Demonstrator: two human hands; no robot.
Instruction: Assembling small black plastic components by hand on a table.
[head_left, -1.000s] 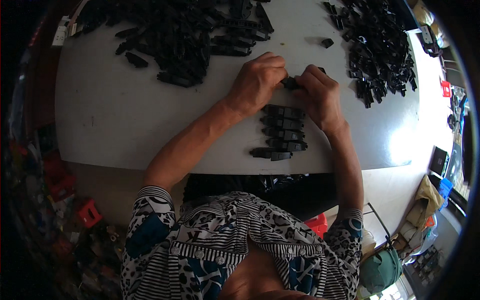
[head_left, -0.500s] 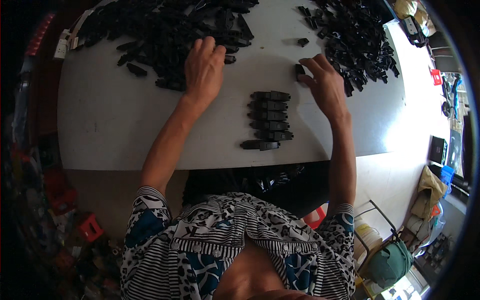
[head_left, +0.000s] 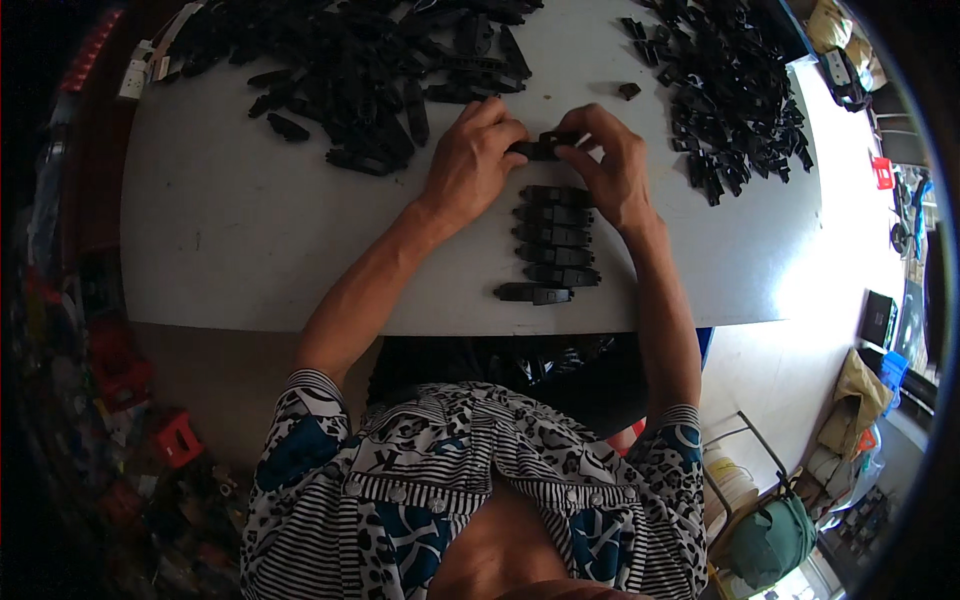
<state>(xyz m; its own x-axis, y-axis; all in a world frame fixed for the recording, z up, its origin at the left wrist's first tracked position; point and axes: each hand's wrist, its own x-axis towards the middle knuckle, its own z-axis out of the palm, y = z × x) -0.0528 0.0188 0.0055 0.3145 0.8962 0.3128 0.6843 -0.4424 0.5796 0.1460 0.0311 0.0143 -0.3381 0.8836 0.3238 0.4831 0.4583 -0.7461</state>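
Note:
Over the middle of the table my two hands meet. My left hand [head_left: 472, 165] is closed on one end of a long black plastic part [head_left: 527, 151]. My right hand [head_left: 608, 160] pinches a small black plastic piece [head_left: 556, 139] against the other end of it. The fingers hide much of both, so I cannot tell whether they are joined. Just nearer to me lies a column of several black plastic parts [head_left: 556, 235], side by side, each lying crosswise. The one closest to the table edge [head_left: 534, 293] sits a little further left.
A large heap of long black parts [head_left: 340, 80] covers the far left of the white table [head_left: 220, 250]. At the far right is a heap of small black pieces [head_left: 740, 100], with one loose piece [head_left: 629, 91] beside it. A red stool [head_left: 178, 438] stands on the floor at left.
My left hand has come right and nearer from the left heap with a long part. My right hand has moved left with its small piece, and the two now meet.

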